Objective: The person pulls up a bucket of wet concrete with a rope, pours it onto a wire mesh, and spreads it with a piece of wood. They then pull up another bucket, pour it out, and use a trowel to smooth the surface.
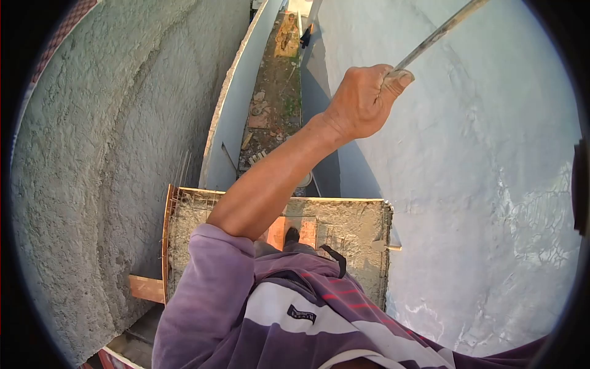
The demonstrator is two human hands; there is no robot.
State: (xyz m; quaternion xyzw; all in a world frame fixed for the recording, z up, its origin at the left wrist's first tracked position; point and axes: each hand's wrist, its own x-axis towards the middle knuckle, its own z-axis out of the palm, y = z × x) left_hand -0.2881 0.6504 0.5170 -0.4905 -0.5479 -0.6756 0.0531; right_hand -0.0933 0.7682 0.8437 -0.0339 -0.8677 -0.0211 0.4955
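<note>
My left hand (pixel 369 101) is closed in a fist around a thin grey rod (pixel 439 40), which slants up to the right and runs out of view at the top. The frames do not show whether the rod is metal or something else. My left arm reaches up across the front of my body, and the fist is in front of the smooth pale wall (pixel 479 154). Only a bit of purple sleeve (pixel 522 352) shows at the lower right; my right hand is out of view.
Below me is a concrete slab (pixel 350 230) with wooden edge boards (pixel 165 246); my shoe (pixel 292 235) rests on an orange-brown board (pixel 309 232). Thin bars (pixel 183 169) stick up at its left corner. A rough wall (pixel 123 154) rises left. Far below, a person (pixel 287 31) is in a rubble-strewn passage (pixel 270 98).
</note>
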